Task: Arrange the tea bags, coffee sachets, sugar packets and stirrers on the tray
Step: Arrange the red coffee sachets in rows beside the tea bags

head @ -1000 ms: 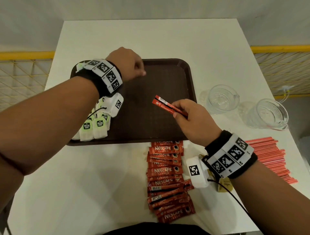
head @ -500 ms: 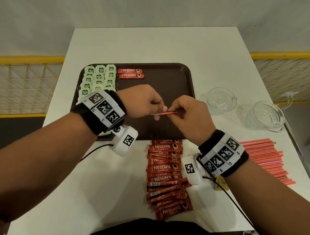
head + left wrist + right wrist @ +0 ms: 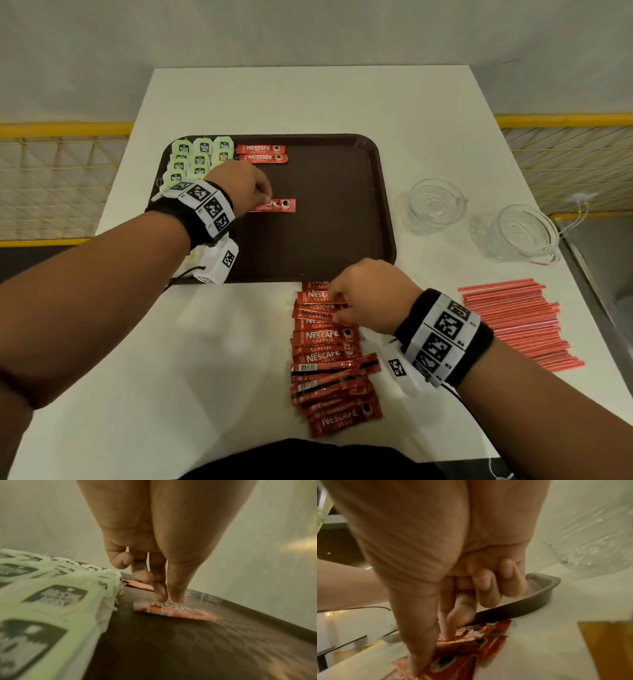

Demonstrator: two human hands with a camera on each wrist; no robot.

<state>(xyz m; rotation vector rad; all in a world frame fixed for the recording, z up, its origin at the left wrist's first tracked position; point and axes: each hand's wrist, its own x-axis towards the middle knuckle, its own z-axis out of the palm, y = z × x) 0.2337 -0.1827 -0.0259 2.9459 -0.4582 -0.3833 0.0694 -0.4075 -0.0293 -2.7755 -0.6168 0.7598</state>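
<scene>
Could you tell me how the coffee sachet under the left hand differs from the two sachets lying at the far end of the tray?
The held sachet lies alone mid-tray, with the left hand on its end; the two far sachets lie untouched. Those two are stacked edge to edge beside the tea bags, while the held sachet is apart. All three are red, lying flat and pointing the same way.

On the tabletop (image 3: 239, 102) the tray (image 3: 342, 240) holds tea bags (image 3: 202, 154) at its far left, two coffee sachets (image 3: 262, 153) just right of them, and a third sachet (image 3: 279, 205) nearer. Before the tray lies a sachet row (image 3: 325, 349); right of that, the stirrers (image 3: 513, 318). Two glass cups (image 3: 479, 219), seemingly, stand right of the tray.
</scene>
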